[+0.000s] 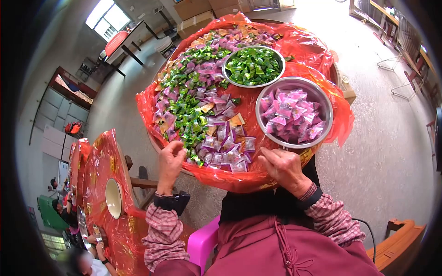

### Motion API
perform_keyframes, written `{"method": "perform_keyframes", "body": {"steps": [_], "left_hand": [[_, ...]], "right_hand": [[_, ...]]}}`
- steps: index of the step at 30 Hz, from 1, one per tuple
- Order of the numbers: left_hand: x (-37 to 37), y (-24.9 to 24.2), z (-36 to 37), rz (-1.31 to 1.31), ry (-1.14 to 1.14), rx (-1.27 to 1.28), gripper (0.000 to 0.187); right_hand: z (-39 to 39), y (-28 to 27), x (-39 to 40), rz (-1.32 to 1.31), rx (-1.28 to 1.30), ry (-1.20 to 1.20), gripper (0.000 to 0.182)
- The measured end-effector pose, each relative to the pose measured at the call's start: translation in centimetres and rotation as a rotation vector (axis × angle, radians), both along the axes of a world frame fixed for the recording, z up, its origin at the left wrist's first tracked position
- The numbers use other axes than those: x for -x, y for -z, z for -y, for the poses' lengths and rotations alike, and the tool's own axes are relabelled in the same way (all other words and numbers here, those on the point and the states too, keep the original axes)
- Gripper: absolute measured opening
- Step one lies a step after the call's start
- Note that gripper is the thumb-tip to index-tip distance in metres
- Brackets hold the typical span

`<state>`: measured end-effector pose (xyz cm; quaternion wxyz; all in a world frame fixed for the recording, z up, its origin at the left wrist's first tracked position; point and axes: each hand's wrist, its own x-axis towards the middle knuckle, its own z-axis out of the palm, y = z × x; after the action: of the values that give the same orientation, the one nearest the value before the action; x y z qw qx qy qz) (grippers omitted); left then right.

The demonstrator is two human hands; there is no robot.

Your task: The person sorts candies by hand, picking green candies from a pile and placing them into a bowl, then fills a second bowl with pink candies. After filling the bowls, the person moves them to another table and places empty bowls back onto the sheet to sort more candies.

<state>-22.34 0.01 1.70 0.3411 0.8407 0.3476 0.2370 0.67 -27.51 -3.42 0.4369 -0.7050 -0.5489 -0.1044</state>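
Note:
My left hand is at the near left edge of the round table, its thumb and fingers pinched together beside the green-wrapped candies. Whatever may be between those fingertips is too small to make out. Just below the bowl of pink packets, my right hand is closed, fingers curled together over the table's near edge; I cannot see what they hold, if anything. Purple-edged clear packets lie between the two hands. One steel bowl holds pink-wrapped packets, and another steel bowl holds green-wrapped candies.
Red plastic sheeting covers the table and hangs over its rim. A pink stool stands by my legs. To the left, a second red-covered table bears a pale bowl, with people beyond. A wooden chair is at lower right.

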Motion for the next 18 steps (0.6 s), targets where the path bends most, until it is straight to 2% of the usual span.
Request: {"method": "perform_keyframes", "body": {"steps": [3,5,6,8,9,13,16,18], "left_hand": [[-1.0,1.3,0.6,-0.043,0.017,-0.125,0.023],[-2.4,1.2,0.6,-0.093,0.116,-0.319,0.027],[-2.9,1.5,0.3,-0.083,0.11,-0.316,0.027],[-4.0,2.1,-0.7,-0.231,0.162,-0.579,0.028],[-4.5,1.7,-0.5,-0.334,0.152,-0.544,0.024],[-5.1,1.9,-2.2,-0.454,0.16,-0.543,0.024],[-4.7,0.6,-2.6,-0.335,0.189,-0.552,0.024],[-4.2,-1.5,-2.3,-0.163,0.101,-0.234,0.023]], "right_hand": [[-0.1,0.1,0.2,-0.005,0.007,0.002,0.021],[0.0,-0.2,0.4,-0.027,0.002,0.006,0.019],[0.0,-0.2,0.5,-0.017,0.005,0.002,0.019],[0.0,-0.1,0.5,-0.025,0.006,0.019,0.02],[0.1,0.0,0.6,-0.02,0.006,0.019,0.02],[0.1,0.2,0.6,-0.01,0.006,0.038,0.02],[0.3,0.1,0.8,-0.015,-0.001,0.044,0.021],[0.2,0.2,0.6,-0.016,-0.002,0.04,0.021]]}}
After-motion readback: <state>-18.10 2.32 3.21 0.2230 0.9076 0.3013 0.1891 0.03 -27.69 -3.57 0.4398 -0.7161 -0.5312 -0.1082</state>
